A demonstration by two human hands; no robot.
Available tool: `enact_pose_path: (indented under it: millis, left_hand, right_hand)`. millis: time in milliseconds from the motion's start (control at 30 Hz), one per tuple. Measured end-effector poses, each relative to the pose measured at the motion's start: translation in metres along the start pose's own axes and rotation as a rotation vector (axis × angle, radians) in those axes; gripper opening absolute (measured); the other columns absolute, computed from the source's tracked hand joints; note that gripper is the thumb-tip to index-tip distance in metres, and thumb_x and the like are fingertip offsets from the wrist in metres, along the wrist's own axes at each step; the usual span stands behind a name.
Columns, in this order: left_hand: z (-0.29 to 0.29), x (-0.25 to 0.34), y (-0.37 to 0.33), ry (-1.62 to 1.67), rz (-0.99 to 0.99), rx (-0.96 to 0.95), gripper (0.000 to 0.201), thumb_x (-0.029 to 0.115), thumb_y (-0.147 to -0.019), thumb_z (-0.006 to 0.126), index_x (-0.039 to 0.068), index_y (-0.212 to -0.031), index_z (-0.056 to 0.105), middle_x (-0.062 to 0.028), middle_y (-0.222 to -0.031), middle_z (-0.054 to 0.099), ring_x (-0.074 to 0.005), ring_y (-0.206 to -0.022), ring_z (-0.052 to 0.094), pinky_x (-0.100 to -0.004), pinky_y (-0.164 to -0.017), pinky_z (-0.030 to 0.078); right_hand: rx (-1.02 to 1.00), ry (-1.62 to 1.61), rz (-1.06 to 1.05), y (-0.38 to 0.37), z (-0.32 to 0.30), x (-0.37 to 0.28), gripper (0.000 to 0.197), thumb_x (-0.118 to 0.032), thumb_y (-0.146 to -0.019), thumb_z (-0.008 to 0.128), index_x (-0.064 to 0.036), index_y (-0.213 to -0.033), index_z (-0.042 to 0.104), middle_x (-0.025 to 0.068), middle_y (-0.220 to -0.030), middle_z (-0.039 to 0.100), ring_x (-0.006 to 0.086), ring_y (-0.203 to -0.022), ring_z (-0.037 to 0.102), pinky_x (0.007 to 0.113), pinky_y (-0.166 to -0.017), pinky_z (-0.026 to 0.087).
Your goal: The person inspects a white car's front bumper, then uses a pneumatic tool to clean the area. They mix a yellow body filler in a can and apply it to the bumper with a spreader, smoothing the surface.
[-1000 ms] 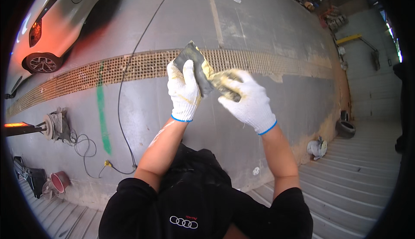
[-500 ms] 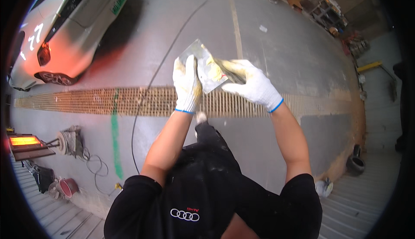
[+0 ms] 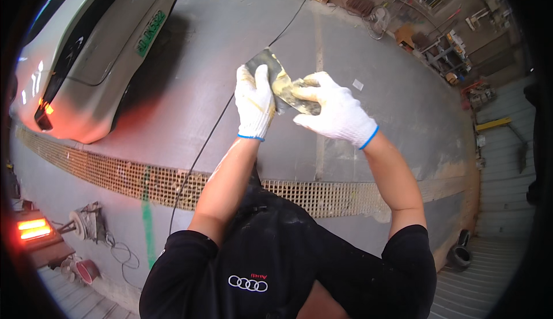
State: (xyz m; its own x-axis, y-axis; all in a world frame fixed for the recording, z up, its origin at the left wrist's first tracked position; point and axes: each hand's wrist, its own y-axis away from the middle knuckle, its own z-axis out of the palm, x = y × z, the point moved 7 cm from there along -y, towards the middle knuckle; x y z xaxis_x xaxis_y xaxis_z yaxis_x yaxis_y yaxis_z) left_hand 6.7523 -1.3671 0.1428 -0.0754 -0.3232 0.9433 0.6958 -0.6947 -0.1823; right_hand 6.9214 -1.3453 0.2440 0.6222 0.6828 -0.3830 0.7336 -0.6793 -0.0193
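Observation:
My left hand (image 3: pixel 256 103), in a white knit glove with a blue cuff, grips a thin flat plate (image 3: pixel 258 61) by its near left edge, thumb on top. Yellow putty (image 3: pixel 281 82) is smeared across the plate's surface. My right hand (image 3: pixel 339 110), gloved the same way, pinches a dark, putty-stained spreader (image 3: pixel 305 106) between thumb and fingers. The spreader lies against the right side of the plate, over the putty. Both gloves have yellowish stains, and the fingers under the plate are hidden.
A light-coloured car (image 3: pixel 86 48) stands at the upper left. Near the lower left glows an orange heat lamp (image 3: pixel 34 228). A floor grating (image 3: pixel 173 183) crosses in front of me, and a black cable (image 3: pixel 214 130) runs over it. Shelving (image 3: pixel 440 59) with clutter lines the far right.
The spreader has swung across the plate, and the plate has tilted. My view has shifted forward, with the car and grating now lower and the far wall showing more.

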Motion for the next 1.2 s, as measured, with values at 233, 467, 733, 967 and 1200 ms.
enact_pose_path:
  millis: [233,467,733,967,1200]
  left_hand:
    - [0.094,-0.049,-0.183,0.314,-0.175,0.01,0.028,0.018,-0.105,0.061,-0.004,-0.121,0.059,-0.0133,-0.113,0.069,-0.0163,-0.1,0.065,-0.0315,-0.089,0.053]
    - [0.164,-0.09,-0.35,-0.017,0.139,0.049,0.025,0.019,-0.105,0.061,-0.002,-0.118,0.061,-0.0131,-0.105,0.073,-0.0159,-0.095,0.065,-0.032,-0.087,0.053]
    - [0.268,-0.158,-0.563,-0.11,0.107,0.021,0.027,0.021,-0.104,0.063,-0.003,-0.116,0.06,-0.0138,-0.103,0.072,-0.0166,-0.092,0.065,-0.0317,-0.084,0.054]
    - [0.302,-0.193,-0.727,0.137,-0.007,0.164,0.033,0.021,-0.104,0.064,-0.005,-0.123,0.059,-0.0125,-0.11,0.07,-0.0167,-0.095,0.067,-0.0306,-0.082,0.056]
    - [0.336,-0.206,-0.923,0.199,0.014,0.496,0.035,0.026,-0.106,0.063,0.0,-0.128,0.057,-0.0097,-0.107,0.068,-0.0153,-0.087,0.068,-0.029,-0.065,0.059]
  right_hand:
    - [0.045,-0.562,0.11,-0.183,-0.055,0.125,0.061,-0.034,-0.079,0.087,-0.0071,-0.132,0.071,0.0176,-0.14,0.06,0.0304,-0.124,0.064,0.036,-0.107,0.05]
    - [0.199,-0.075,-0.006,-0.341,-0.088,0.205,0.055,-0.029,-0.079,0.087,-0.0083,-0.128,0.074,0.0149,-0.134,0.062,0.0308,-0.113,0.069,0.037,-0.099,0.057]
    - [0.04,-0.056,-0.056,-0.553,-0.137,0.303,0.055,-0.034,-0.078,0.086,-0.0116,-0.127,0.074,0.0174,-0.139,0.059,0.0361,-0.116,0.067,0.04,-0.101,0.054]
    - [-0.047,-0.988,-0.095,-0.729,-0.147,0.405,0.06,-0.011,-0.092,0.078,0.0076,-0.143,0.052,0.0129,-0.136,0.063,0.0184,-0.111,0.067,0.03,-0.095,0.055]
    - [-0.377,-2.256,0.05,-0.931,-0.142,0.474,0.067,-0.03,-0.1,0.062,0.0054,-0.153,0.041,0.0314,-0.143,0.054,0.0473,-0.117,0.062,0.048,-0.083,0.06]
